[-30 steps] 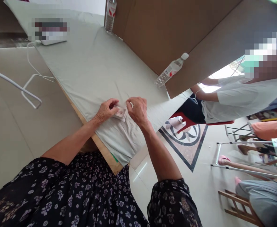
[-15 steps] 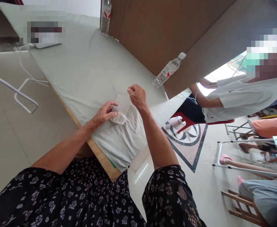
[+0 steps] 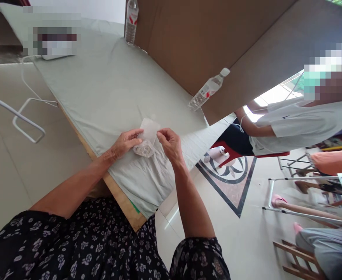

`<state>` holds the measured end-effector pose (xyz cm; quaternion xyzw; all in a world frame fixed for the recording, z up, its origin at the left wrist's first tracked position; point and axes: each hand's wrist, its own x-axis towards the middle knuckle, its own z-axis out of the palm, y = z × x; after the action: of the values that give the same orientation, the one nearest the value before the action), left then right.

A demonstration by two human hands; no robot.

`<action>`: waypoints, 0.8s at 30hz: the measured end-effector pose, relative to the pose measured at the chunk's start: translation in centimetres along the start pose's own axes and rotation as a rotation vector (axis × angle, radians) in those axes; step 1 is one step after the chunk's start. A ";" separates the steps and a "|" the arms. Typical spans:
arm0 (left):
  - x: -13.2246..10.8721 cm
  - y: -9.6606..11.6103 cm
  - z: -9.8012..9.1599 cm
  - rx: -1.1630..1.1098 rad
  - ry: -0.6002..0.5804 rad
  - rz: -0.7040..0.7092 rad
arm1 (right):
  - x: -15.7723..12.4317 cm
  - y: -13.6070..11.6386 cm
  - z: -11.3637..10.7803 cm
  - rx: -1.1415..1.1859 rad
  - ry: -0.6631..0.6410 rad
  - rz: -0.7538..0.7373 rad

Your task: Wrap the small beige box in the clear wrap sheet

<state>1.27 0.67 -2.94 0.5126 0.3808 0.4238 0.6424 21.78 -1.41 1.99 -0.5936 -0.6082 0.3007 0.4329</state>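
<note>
- Fingers of the left hand (image 3: 124, 144) hold a clear, boxy plastic container (image 3: 144, 150) on the grey-green clothed worktop (image 3: 98, 85).
- The right hand (image 3: 171, 146) pinches narrowly at its translucent lid (image 3: 149, 129), perhaps gripping it.
- Steadying the container should help.

We seem to be in someone's home, perhaps its living room: a glossy cream tiled floor (image 3: 7, 167), a dark-bordered inlay (image 3: 232, 190) with petal shapes, a wooden table (image 3: 124, 200) under wrinkled pale-green cloth (image 3: 101, 85), pink slip-on footwear (image 3: 276, 200), a brown wooden stool (image 3: 300, 258).
</note>
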 end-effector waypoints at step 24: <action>0.5 -0.3 -0.5 -0.094 0.183 0.107 | 0.6 2.3 1.2 0.153 0.142 0.147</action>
<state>1.05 1.31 -3.40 0.4607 0.3895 0.5200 0.6046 21.85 -0.35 -0.39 -0.6215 -0.5061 0.3346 0.4957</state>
